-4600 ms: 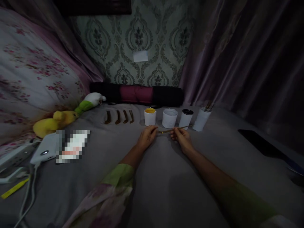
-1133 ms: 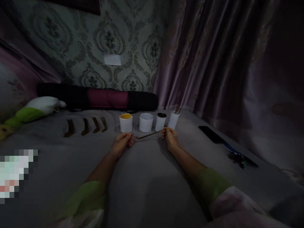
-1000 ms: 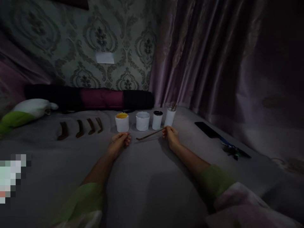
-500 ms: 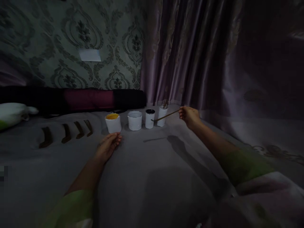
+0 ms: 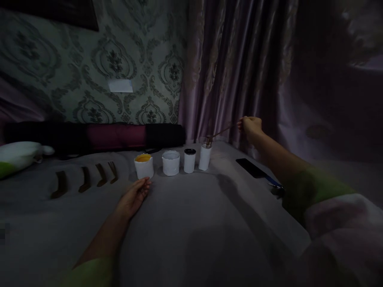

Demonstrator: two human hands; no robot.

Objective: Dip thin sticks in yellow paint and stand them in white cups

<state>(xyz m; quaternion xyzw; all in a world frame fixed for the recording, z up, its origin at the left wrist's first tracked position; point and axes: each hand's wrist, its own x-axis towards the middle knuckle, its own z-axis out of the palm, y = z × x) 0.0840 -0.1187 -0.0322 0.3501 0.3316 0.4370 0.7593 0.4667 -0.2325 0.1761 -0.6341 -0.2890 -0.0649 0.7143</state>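
Note:
My right hand (image 5: 251,126) is raised at the right, its fingers pinched on the end of a thin brown stick (image 5: 222,131). The stick slopes down to the left, its far tip over the mouth of a tall white container (image 5: 205,158), where several short brown sticks poke out. My left hand (image 5: 137,196) rests on the cloth with loosely curled fingers, apparently holding nothing, just in front of a white cup (image 5: 145,169) with yellow inside. Between these stand a wide white cup (image 5: 171,165) and a white can with a dark top (image 5: 189,162).
Several dark brown curved pieces (image 5: 101,175) lie in a row at the left. Behind them are a white and green plush-like object (image 5: 24,155) and a long black and maroon roll (image 5: 116,136). A black phone (image 5: 250,168) lies by my right forearm; curtains (image 5: 221,71) hang behind.
My right hand has moved up and to the right, lifting the stick's tip from beside the dark-topped can to over the tall container. The view has tilted up slightly; my left hand stays near the yellow cup.

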